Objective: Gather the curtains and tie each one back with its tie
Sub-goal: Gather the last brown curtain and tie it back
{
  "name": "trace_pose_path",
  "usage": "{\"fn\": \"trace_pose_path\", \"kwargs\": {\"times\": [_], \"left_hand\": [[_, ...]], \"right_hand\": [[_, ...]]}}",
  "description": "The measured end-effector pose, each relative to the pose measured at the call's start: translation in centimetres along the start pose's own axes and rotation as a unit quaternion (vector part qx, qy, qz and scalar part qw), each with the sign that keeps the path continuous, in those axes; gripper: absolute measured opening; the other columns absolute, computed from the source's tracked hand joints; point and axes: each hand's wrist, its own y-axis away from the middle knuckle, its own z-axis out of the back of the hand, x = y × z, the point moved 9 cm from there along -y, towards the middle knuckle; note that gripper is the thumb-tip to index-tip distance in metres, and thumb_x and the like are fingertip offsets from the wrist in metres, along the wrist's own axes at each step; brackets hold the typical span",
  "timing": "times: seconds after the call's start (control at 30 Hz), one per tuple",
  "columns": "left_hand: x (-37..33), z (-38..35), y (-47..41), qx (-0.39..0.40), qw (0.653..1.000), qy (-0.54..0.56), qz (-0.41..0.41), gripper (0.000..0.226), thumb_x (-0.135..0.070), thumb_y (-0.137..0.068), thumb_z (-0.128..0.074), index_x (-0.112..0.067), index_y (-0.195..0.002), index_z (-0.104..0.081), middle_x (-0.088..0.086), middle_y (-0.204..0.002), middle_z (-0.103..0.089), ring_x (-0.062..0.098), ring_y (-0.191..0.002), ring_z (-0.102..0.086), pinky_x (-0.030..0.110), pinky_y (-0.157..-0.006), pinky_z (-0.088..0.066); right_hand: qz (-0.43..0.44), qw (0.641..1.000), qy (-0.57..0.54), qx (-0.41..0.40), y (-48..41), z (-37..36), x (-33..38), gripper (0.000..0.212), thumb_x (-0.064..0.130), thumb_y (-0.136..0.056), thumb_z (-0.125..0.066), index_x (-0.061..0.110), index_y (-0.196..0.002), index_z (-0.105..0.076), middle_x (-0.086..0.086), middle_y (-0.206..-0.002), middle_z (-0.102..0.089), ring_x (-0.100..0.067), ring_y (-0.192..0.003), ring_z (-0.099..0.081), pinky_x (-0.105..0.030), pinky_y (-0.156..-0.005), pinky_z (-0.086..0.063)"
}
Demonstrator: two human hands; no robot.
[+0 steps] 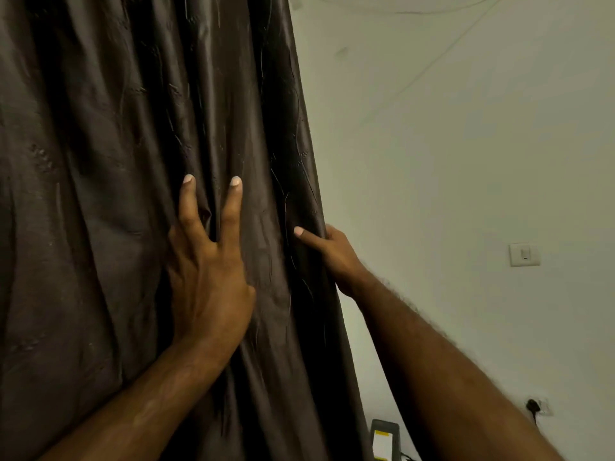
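Dark brown curtain point(116, 194) fills left and centre, hanging in long vertical folds, faint stitched pattern on the cloth. Right edge runs slantwise from top centre down toward bottom centre-right. No tie seen anywhere in view.

Left hand point(208, 277) laid flat against curtain front, about mid-height. Two fingers point(188, 201) spread apart in a V, pointing up, pale nails showing. Other fingers tucked into a fold, hidden. Hand open, pressing on cloth, not clenched round anything visible. Cloth puckered between the two spread fingers. Left forearm enters from bottom left, rising toward centre.

Right hand point(327, 252) at curtain's right edge, slightly lower than left fingertips. Thumb lies on the near face of the cloth, pointing left; remaining fingers wrapped behind the edge, out of sight. Edge pinched between thumb and hidden fingers: closed grip on curtain. Right forearm enters from bottom right corner.

Hands near each other, not touching, a band of folds between them.

Right of curtain: pale wall point(466, 144), thin lines or wires crossing its upper part. Switch point(524, 255) on wall, far right, about level with right hand. Socket with dark plug point(534, 407) low on wall, near right forearm. Small dark object with white and yellow label point(384, 439) at bottom, just right of curtain's lower edge; identity unclear.

Containers: none identifiable.
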Motion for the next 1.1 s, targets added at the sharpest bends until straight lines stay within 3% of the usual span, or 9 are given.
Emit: {"fn": "trace_pose_path", "kwargs": {"times": [0.13,0.2,0.27,0.4,0.53,0.63,0.8,0.97,1.1], "left_hand": [[1.4,3.2,-1.6,-0.034,0.998,-0.041,0.013,0.109,-0.026,-0.071,-0.079,-0.032,-0.154,-0.009,0.014,-0.161,0.001,0.039,-0.139,-0.023,0.063,-0.107,-0.027],[1.8,5.3,-2.7,-0.038,0.997,-0.073,0.009,0.113,-0.02,-0.069,-0.08,-0.031,-0.155,-0.008,0.016,-0.161,0.002,0.04,-0.138,-0.021,0.064,-0.107,-0.024],[2.6,7.5,-3.3,-0.036,0.996,-0.078,0.015,0.114,-0.003,-0.07,-0.074,-0.034,-0.155,-0.006,0.015,-0.161,0.006,0.042,-0.133,-0.028,0.063,-0.101,-0.035],[4.4,11.5,-3.0,0.004,0.999,-0.03,0.041,0.108,0.008,-0.074,-0.067,-0.041,-0.153,-0.011,0.007,-0.159,0.007,0.04,-0.095,-0.06,0.046,-0.073,-0.058],[5.8,17.2,-1.9,0.007,0.998,-0.004,0.055,0.081,0.007,-0.076,-0.06,-0.026,-0.146,-0.037,0.003,-0.152,-0.027,0.028,-0.125,-0.046,0.037,-0.104,-0.043],[6.6,23.1,-1.4,-0.027,0.997,0.024,0.062,0.073,0.007,-0.075,-0.058,-0.021,-0.141,-0.046,-0.002,-0.135,-0.046,0.024,-0.12,-0.048,0.035,-0.1,-0.045],[9.5,33.3,-0.8,-0.091,0.989,0.049,0.102,0.058,0.004,-0.076,-0.055,-0.019,-0.129,-0.06,-0.001,-0.123,-0.056,0.027,-0.105,-0.06,0.034,-0.079,-0.048],[9.5,33.9,-0.6,-0.046,0.983,0.123,0.124,0.031,-0.02,-0.085,-0.067,-0.017,-0.116,-0.068,0.003,-0.113,-0.06,0.027,-0.1,-0.062,0.031,-0.082,-0.049],[8.1,31.3,-0.3,0.011,0.989,0.122,0.083,0.052,0.002,-0.084,-0.061,-0.021,-0.13,-0.059,-0.005,-0.116,-0.052,0.015,-0.102,-0.059,0.02,-0.085,-0.045]], "right_hand": [[0.099,0.993,0.05,-0.045,-0.2,-1.3,7.4,0.027,0.039,-0.097,-0.065,0.017,-0.111,-0.07,-0.004,-0.106,-0.076,-0.022,-0.096,-0.074,-0.037,-0.085,-0.061],[0.133,0.982,0.113,-0.068,0.4,-2.4,10.3,0.027,0.031,-0.102,-0.057,0.014,-0.119,-0.067,-0.001,-0.11,-0.071,-0.018,-0.096,-0.068,-0.035,-0.084,-0.054],[0.149,0.972,0.166,-0.077,1.7,-4.0,12.4,0.026,0.026,-0.103,-0.052,0.015,-0.123,-0.064,0.002,-0.108,-0.068,-0.01,-0.09,-0.063,-0.031,-0.081,-0.048],[0.156,0.969,0.178,-0.071,5.2,-8.0,14.8,0.028,0.031,-0.104,-0.047,0.022,-0.124,-0.064,-0.002,-0.116,-0.072,-0.02,-0.101,-0.068,-0.044,-0.093,-0.056],[0.195,0.972,0.123,-0.046,10.1,-13.2,20.0,0.026,0.032,-0.104,-0.049,0.029,-0.125,-0.064,0.008,-0.116,-0.072,-0.011,-0.102,-0.068,-0.037,-0.094,-0.055],[0.217,0.973,0.074,-0.026,14.6,-16.9,24.4,0.026,0.024,-0.101,-0.053,0.031,-0.122,-0.067,0.013,-0.11,-0.074,-0.002,-0.099,-0.069,-0.028,-0.09,-0.054],[0.251,0.966,0.017,0.054,23.9,-23.8,29.7,0.023,0.022,-0.095,-0.058,0.031,-0.112,-0.071,0.008,-0.102,-0.076,-0.01,-0.096,-0.073,-0.035,-0.088,-0.06],[0.213,0.974,0.058,-0.044,25.2,-19.3,30.1,0.031,0.008,-0.092,-0.06,0.024,-0.116,-0.07,-0.002,-0.096,-0.077,-0.023,-0.09,-0.073,-0.049,-0.085,-0.058],[0.232,0.962,0.11,-0.092,25.7,-16.0,30.6,0.059,0.004,-0.098,-0.05,0.043,-0.142,-0.044,0.016,-0.115,-0.069,-0.01,-0.098,-0.071,-0.035,-0.092,-0.059]]}}
